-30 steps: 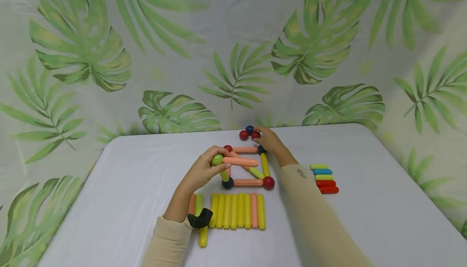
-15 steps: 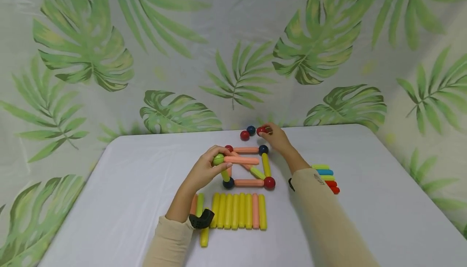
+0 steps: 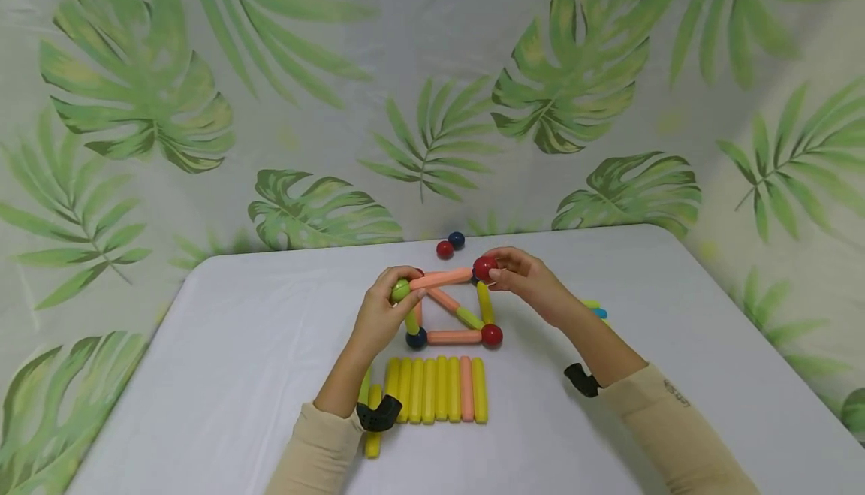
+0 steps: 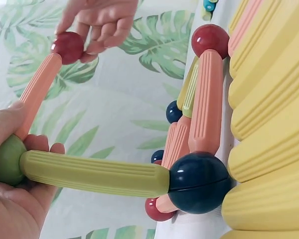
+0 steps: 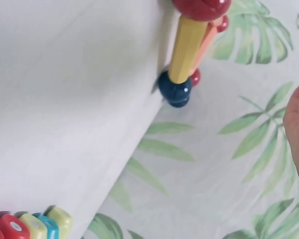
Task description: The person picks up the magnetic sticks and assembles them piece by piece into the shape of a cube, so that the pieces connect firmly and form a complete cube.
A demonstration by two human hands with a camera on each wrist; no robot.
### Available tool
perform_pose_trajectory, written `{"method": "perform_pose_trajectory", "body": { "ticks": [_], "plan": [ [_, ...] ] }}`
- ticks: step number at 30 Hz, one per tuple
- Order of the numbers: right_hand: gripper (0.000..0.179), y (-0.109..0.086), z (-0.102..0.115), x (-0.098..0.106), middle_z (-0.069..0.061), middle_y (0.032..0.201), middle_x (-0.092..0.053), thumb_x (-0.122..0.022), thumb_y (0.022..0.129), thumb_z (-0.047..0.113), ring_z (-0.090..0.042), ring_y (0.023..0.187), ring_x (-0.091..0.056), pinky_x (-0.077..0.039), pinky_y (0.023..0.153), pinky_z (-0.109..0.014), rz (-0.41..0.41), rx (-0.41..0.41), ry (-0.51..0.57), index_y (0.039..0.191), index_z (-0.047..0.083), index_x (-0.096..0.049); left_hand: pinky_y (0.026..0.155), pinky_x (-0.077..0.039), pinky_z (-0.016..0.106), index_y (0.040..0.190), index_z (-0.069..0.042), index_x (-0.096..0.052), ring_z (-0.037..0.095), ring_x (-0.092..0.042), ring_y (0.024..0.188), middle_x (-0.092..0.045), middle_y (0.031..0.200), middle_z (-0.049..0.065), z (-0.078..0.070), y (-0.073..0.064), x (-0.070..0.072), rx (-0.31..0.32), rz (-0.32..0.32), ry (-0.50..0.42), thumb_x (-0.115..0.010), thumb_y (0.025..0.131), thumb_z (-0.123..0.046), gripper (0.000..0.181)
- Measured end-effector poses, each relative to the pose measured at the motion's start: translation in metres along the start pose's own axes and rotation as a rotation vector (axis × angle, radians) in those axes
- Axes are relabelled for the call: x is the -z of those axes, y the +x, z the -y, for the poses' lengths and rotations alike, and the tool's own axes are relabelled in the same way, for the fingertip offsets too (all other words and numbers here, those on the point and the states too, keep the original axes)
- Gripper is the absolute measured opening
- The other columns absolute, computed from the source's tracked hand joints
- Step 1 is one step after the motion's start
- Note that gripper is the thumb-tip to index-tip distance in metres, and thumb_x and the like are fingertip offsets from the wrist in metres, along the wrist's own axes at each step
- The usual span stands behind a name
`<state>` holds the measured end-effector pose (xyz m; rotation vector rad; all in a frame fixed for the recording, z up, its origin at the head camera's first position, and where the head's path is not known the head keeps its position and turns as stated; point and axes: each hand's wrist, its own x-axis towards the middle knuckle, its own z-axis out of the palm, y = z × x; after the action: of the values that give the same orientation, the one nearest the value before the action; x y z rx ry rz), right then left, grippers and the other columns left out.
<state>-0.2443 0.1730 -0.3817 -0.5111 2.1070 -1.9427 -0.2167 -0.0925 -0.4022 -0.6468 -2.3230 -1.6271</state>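
Observation:
My left hand (image 3: 380, 313) grips a green ball (image 4: 8, 160). From this ball a pink rod (image 3: 441, 279) runs right, and a yellow-green rod (image 4: 94, 172) goes down to a dark blue ball (image 4: 199, 183). My right hand (image 3: 537, 292) pinches a red ball (image 3: 484, 268) against the pink rod's right end. Whether the rod is joined to it or only touches, I cannot tell. Below lies a four-sided frame of rods and balls, with a pink front rod (image 3: 454, 337), a yellow right rod (image 3: 485, 303) and a diagonal of pink and yellow-green rods (image 3: 454, 307).
A row of yellow rods (image 3: 429, 391) with one pink rod among them lies in front of the frame. Behind it are a loose red ball (image 3: 444, 249) and a blue ball (image 3: 456, 239). Several short coloured rods (image 5: 37, 226) lie to the right, partly behind my right arm.
My right hand has picked up a red ball from the group at the back and brought it toward me to the pink rod's end. The pink rod's right end has risen slightly.

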Motion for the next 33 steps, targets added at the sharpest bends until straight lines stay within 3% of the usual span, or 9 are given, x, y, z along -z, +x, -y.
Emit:
{"method": "perform_pose_trajectory", "body": {
  "ticks": [6,12,15,17,21,25,29,33],
  "plan": [
    [0.033,-0.011,0.015,-0.011,-0.013,0.109,-0.052,-0.051,0.092,0.010,-0.021,0.091,-0.056,-0.042,0.088,-0.040,0.014,0.036,-0.021,0.122,-0.001,-0.043,0.055,-0.038,0.024,0.110,-0.008,-0.059,0.015,-0.044,0.072,-0.053,0.107,0.000,-0.006,-0.001,0.002,-0.022,0.004,-0.005,-0.060,0.086,-0.026,0.030],
    [0.045,-0.021,0.003,-0.004,-0.016,0.121,-0.045,-0.056,0.090,0.019,-0.028,0.101,-0.053,-0.045,0.084,-0.033,0.000,0.049,-0.104,0.128,0.004,-0.039,0.055,-0.037,0.026,0.109,-0.011,-0.060,0.016,-0.044,0.071,-0.053,0.106,-0.001,-0.001,0.001,0.001,-0.043,0.017,-0.008,-0.060,0.087,-0.022,0.025],
    [0.042,-0.035,-0.003,-0.007,-0.015,0.116,-0.047,-0.057,0.089,0.018,-0.032,0.100,-0.051,-0.046,0.082,-0.032,-0.009,0.014,-0.184,0.125,0.005,-0.041,0.055,-0.037,0.026,0.109,-0.010,-0.059,0.017,-0.043,0.071,-0.053,0.105,0.000,-0.002,0.001,0.002,-0.046,0.018,-0.019,-0.060,0.087,-0.021,0.025],
    [0.040,-0.046,-0.009,-0.013,-0.013,0.108,-0.051,-0.058,0.089,0.019,-0.031,0.095,-0.052,-0.046,0.080,-0.032,0.031,-0.028,-0.268,0.123,0.005,-0.043,0.054,-0.037,0.026,0.109,-0.010,-0.059,0.017,-0.043,0.071,-0.053,0.105,0.000,-0.001,0.001,0.002,-0.045,0.018,-0.024,-0.060,0.087,-0.021,0.025],
    [0.041,-0.062,-0.022,-0.028,-0.004,0.095,-0.054,-0.059,0.088,0.023,-0.022,0.086,-0.054,-0.046,0.075,-0.032,0.247,-0.113,-0.452,0.124,0.008,-0.044,0.054,-0.037,0.025,0.109,-0.013,-0.059,0.016,-0.043,0.071,-0.053,0.105,-0.001,0.000,0.001,0.002,-0.046,0.017,-0.024,-0.060,0.087,-0.023,0.024],
    [0.037,-0.070,-0.028,-0.042,0.001,0.087,-0.054,-0.060,0.087,0.023,-0.017,0.080,-0.053,-0.045,0.071,-0.030,0.415,-0.184,-0.534,0.121,0.016,-0.047,0.055,-0.037,0.026,0.109,-0.015,-0.060,0.016,-0.043,0.071,-0.053,0.106,-0.001,0.002,0.001,0.003,-0.045,0.014,-0.021,-0.059,0.087,-0.024,0.024],
    [0.024,-0.073,-0.032,-0.050,0.004,0.078,-0.053,-0.061,0.086,0.024,-0.013,0.073,-0.050,-0.042,0.064,-0.027,0.453,-0.220,-0.616,0.109,0.023,-0.054,0.055,-0.037,0.026,0.109,-0.016,-0.060,0.016,-0.043,0.072,-0.053,0.106,-0.001,0.003,0.000,0.003,-0.035,0.017,-0.023,-0.059,0.086,-0.026,0.024],
    [0.011,-0.075,-0.035,-0.059,0.005,0.074,-0.048,-0.062,0.085,0.025,-0.011,0.069,-0.047,-0.039,0.058,-0.023,0.407,-0.186,-0.767,0.094,0.024,-0.055,0.056,-0.037,0.026,0.109,-0.014,-0.060,0.016,-0.043,0.072,-0.053,0.106,-0.001,0.003,-0.001,0.004,-0.032,0.018,-0.020,-0.059,0.087,-0.026,0.025]
  ]
}}
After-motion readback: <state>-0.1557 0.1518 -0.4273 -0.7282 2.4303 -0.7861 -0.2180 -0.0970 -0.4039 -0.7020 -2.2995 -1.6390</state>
